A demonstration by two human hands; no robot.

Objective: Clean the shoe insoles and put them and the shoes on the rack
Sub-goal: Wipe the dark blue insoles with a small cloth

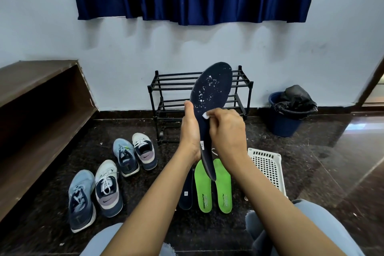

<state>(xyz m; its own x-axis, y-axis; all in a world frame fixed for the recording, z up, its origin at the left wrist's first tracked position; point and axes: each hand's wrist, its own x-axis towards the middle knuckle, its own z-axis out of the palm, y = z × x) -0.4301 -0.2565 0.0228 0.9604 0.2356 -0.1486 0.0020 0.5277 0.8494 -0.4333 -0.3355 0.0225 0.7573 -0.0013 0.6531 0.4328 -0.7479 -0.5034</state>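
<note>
The dark navy foam insole [212,89] is held up in the air in front of the black tube-frame shoe rack [172,81], just above the middle of the view. Its long axis runs nearly upright. The heel end is down at 6 o'clock, and the rounded toe end is up, tipped toward 1 o'clock. The broad face turned to the camera is dotted with white specks across the forefoot.

The left hand [190,131] grasps the insole's left edge near mid-length, thumb lying up along the rim and fingers wrapped behind, out of sight. The right hand [226,129] pinches a small white wad [205,116] in curled fingertips and presses it on the insole's face just below the specks.

On the dark polished floor at 6 o'clock lie two bright green insoles [203,187] side by side, their long axes running toward 12. A second dark insole [186,193] lies just beside them on the left. Four lace-up sneakers [108,189] stand at 8 o'clock. A white slotted plastic basket [268,166] sits at 4 o'clock, and a blue bin lined with a black bag [286,122] at 3 o'clock.
</note>
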